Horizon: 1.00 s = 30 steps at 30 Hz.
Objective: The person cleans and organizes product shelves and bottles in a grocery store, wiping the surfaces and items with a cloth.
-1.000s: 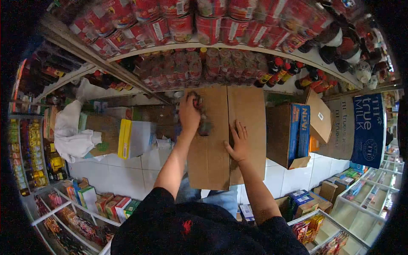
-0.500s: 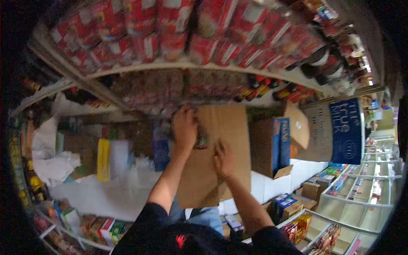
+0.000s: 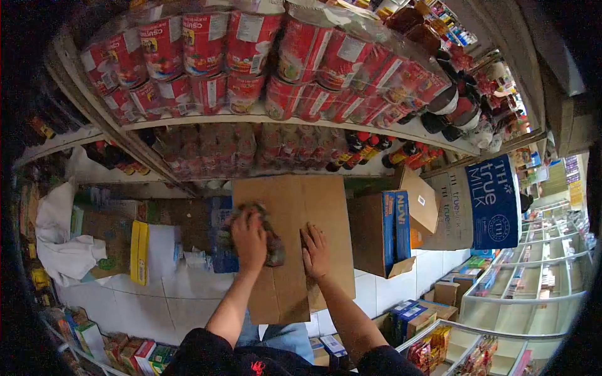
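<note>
My left hand [image 3: 249, 240] is curled over a dark object [image 3: 274, 247], with the fingers closed around it. The object is too blurred for me to say what it is. My right hand [image 3: 315, 250] lies open and flat, palm down, holding nothing, just beside the left. Both hands rest on top of a closed cardboard box [image 3: 326, 200], and the object sits left of its centre seam. The box's long axis runs straight away from me, its far end pointing at the shelf of red cans [image 3: 207, 44]. An open blue-sided carton [image 3: 392, 232] stands just to the right.
</note>
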Each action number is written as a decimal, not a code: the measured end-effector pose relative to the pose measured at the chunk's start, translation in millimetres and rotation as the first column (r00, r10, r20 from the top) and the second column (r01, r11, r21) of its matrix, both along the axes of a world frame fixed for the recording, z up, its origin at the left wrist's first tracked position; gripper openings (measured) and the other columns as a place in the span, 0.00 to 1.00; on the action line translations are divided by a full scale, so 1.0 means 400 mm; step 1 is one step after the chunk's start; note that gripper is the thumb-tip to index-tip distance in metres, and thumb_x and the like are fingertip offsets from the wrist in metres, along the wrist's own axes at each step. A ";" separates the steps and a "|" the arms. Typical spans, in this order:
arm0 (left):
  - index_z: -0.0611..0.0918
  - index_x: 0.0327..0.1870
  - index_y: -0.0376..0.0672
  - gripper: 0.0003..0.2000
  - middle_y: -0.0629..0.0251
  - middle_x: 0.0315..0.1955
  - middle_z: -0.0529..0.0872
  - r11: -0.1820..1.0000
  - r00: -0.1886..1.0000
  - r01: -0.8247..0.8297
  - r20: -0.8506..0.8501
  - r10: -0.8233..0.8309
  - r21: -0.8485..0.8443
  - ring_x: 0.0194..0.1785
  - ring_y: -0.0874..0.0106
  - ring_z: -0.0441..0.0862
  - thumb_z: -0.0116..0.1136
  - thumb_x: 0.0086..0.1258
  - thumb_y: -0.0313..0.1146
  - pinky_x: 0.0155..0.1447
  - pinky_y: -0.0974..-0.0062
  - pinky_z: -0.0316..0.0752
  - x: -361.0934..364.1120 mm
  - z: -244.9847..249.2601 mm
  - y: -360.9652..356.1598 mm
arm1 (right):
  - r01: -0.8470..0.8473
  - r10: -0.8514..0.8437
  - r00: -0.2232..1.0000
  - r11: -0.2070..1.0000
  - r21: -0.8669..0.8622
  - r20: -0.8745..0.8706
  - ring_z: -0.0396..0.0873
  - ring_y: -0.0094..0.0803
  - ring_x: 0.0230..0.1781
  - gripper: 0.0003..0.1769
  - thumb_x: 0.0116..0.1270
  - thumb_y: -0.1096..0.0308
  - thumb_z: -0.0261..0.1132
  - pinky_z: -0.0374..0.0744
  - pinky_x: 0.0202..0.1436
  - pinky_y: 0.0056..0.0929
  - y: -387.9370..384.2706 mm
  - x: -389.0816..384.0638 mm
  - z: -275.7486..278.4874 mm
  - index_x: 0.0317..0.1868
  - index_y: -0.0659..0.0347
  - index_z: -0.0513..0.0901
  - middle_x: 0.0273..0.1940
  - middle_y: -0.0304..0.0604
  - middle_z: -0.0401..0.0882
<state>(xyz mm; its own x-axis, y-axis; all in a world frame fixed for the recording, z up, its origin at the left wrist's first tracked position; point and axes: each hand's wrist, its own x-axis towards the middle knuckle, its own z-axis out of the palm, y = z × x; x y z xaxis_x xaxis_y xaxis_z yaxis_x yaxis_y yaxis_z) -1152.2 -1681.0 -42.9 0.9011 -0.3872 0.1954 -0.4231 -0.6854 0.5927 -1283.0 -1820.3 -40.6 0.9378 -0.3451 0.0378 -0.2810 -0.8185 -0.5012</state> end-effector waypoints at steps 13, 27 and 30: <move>0.71 0.48 0.44 0.18 0.55 0.48 0.69 0.958 0.960 0.280 0.038 -0.278 -0.065 0.50 0.55 0.66 0.54 0.55 0.29 0.52 0.56 0.62 -0.262 0.005 0.011 | -0.074 0.063 0.985 0.995 0.065 0.161 0.53 0.52 0.63 0.27 0.58 0.57 0.49 0.50 0.65 0.46 -0.018 -0.008 -0.028 0.58 0.58 0.67 0.64 0.52 0.54; 0.70 0.50 0.40 0.17 0.54 0.53 0.67 0.994 0.995 0.089 0.041 -0.092 0.071 0.53 0.53 0.64 0.51 0.59 0.31 0.57 0.58 0.60 -0.078 -0.002 0.040 | 0.001 -0.002 1.000 1.000 0.025 0.019 0.52 0.50 0.64 0.27 0.59 0.57 0.52 0.49 0.66 0.45 -0.003 -0.017 -0.014 0.58 0.57 0.67 0.64 0.49 0.53; 0.69 0.51 0.40 0.18 0.53 0.54 0.66 0.991 0.991 0.134 0.026 -0.134 0.007 0.55 0.52 0.62 0.51 0.59 0.30 0.58 0.58 0.59 -0.025 -0.003 0.019 | -0.019 0.018 0.999 1.000 0.015 0.040 0.51 0.50 0.64 0.26 0.60 0.57 0.51 0.49 0.66 0.44 -0.004 -0.015 -0.016 0.58 0.57 0.67 0.65 0.49 0.52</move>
